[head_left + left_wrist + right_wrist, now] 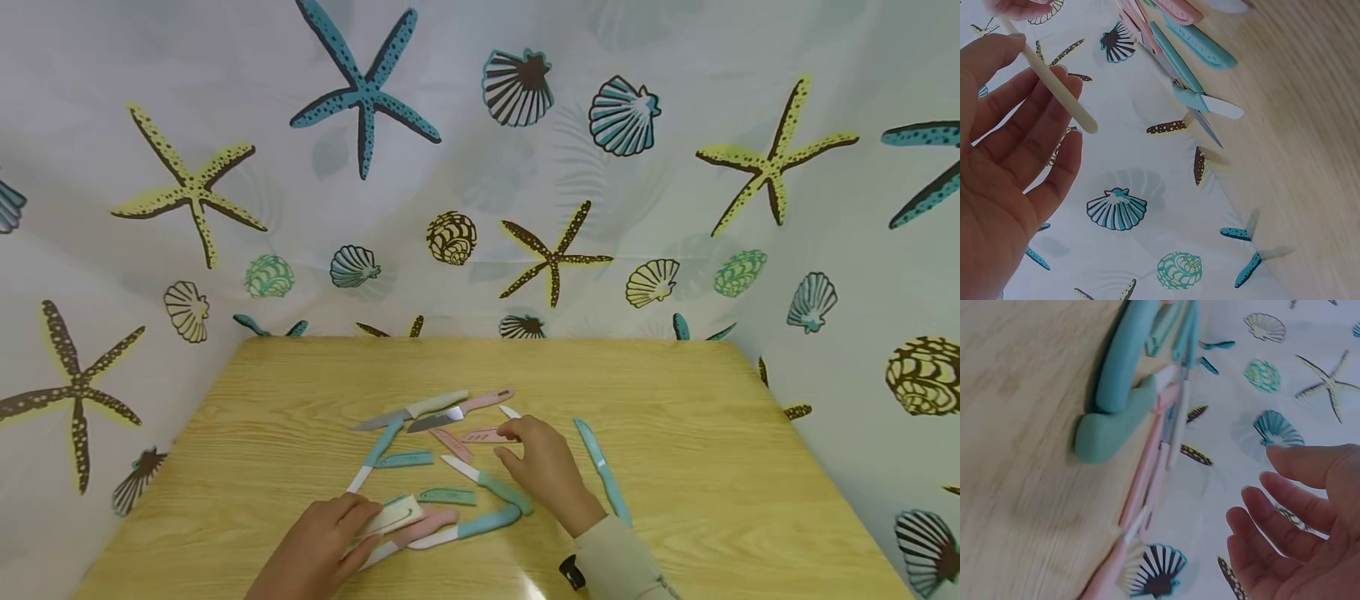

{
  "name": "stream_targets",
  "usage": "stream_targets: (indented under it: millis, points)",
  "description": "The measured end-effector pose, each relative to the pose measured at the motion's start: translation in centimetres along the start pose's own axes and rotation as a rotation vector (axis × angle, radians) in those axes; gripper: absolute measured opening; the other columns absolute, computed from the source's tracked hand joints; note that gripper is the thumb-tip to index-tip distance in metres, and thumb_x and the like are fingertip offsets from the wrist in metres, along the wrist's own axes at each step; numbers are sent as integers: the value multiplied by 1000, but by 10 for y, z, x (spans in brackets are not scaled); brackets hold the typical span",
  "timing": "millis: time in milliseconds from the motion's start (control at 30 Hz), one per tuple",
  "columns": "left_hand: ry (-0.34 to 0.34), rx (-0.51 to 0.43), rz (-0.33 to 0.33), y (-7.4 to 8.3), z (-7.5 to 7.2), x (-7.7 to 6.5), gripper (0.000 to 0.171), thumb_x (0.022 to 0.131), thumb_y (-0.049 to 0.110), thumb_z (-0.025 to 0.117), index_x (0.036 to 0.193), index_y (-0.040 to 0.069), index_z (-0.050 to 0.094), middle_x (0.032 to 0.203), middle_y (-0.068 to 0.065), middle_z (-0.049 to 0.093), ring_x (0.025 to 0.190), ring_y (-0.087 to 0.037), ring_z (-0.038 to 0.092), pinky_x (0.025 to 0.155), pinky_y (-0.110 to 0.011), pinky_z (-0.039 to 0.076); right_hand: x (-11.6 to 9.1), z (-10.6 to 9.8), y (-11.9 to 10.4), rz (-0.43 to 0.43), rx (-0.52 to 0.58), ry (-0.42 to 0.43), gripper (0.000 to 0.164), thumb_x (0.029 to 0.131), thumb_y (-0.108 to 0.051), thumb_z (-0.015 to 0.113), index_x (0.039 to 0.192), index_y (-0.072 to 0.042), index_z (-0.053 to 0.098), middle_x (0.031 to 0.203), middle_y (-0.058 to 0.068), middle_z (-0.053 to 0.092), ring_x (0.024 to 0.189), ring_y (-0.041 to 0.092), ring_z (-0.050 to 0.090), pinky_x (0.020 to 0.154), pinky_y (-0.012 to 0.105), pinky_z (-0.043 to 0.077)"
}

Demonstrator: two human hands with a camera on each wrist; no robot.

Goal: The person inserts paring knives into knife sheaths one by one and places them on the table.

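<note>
The left hand (318, 546) pinched a cream blade cover (396, 515) above the surface's (750, 475) near edge; the right hand (547, 467), fingers parted and empty, hovered mid-surface, where careless reaching past an uncovered green knife (492, 485) risked cuts.

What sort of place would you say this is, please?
Probably an indoor tabletop workspace, perhaps screened off for recording, though the wider room is out of view: starfish-and-seashell-print cloth surrounds three sides of a wood-grain table, where pastel-handled knives and blade sheaths lie scattered.
</note>
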State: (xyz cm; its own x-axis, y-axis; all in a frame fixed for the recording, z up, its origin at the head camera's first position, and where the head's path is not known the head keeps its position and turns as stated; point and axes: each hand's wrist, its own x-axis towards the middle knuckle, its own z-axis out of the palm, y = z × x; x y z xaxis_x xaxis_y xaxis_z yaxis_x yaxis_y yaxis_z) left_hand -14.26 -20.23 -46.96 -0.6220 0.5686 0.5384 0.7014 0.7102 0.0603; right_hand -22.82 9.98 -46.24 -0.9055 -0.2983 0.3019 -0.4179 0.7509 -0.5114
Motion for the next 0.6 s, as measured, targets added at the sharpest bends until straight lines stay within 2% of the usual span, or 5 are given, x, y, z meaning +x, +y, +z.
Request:
stream_targets:
  millis: [133, 233, 333, 433, 600]
  points:
    - [19, 4, 32, -3, 3, -7, 32, 93, 39, 62, 97, 7, 68, 88, 1, 64, 70, -9, 60, 58, -27, 50, 20, 13, 0, -47, -23, -33, 21, 85, -14, 74, 103, -4, 70, 98, 9, 67, 91, 26, 64, 76, 38, 54]
    - [0, 10, 27, -3, 3, -11, 31, 91, 39, 66, 95, 8, 69, 86, 1, 65, 69, -9, 60, 57, -27, 50, 33, 20, -2, -66, -39, -39, 21, 86, -13, 73, 104, -3, 70, 100, 10, 67, 91, 26, 64, 77, 38, 54]
    - [-22, 20, 17, -2, 2, -13, 29, 81, 33, 78, 94, 9, 69, 86, 2, 65, 70, -9, 60, 57, -27, 50, 45, 27, -3, -80, -61, -54, 22, 86, -12, 73, 105, -3, 70, 100, 9, 67, 90, 23, 64, 76, 35, 54]
    - [-27, 18, 13, -1, 2, -14, 30, 74, 28, 83, 94, 10, 69, 86, 2, 65, 70, -9, 60, 57, -27, 50, 54, 34, -5, -91, -73, -68, 21, 86, -12, 73, 104, -4, 70, 98, 9, 66, 87, 22, 63, 74, 32, 55]
    - [-32, 6, -4, -1, 4, -15, 29, 74, 28, 83, 94, 10, 69, 87, 3, 64, 71, -8, 60, 58, -28, 50, 69, 49, -8, -119, -118, -63, 20, 84, -12, 75, 102, -4, 71, 96, 9, 67, 84, 22, 63, 72, 30, 55]
